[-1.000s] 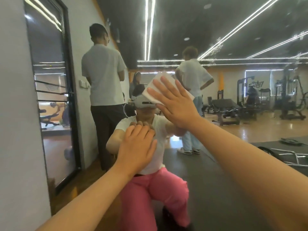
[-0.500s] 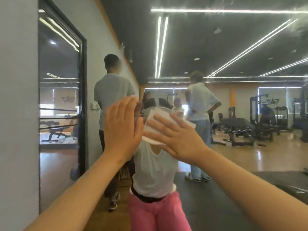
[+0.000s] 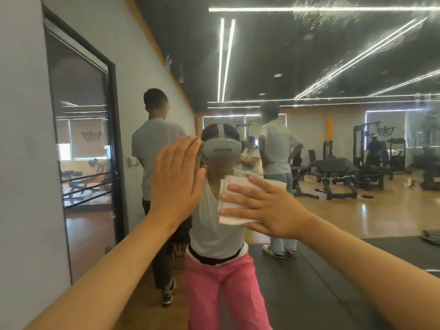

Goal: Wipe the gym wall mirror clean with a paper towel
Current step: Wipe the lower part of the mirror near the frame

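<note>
At the far left stands a pale grey wall [image 3: 21,163] with a tall black-framed glass door [image 3: 81,151]. Right of it, the person's left hand [image 3: 177,179] lies flat against the large gym wall mirror [image 3: 333,55], fingers straight, close together and pointing up, holding nothing. Between the two hands the glass reflects a person in a white top and pink trousers [image 3: 221,289]. Just right of that, the white folded paper towel [image 3: 232,203] sits against the mirror, pressed there by the right hand [image 3: 271,210], whose straight, spread fingers point left across it without curling round it. Streaky white smears [image 3: 321,16] mark the glass at the upper right, and black weight benches [image 3: 338,172] are reflected far right.
</note>
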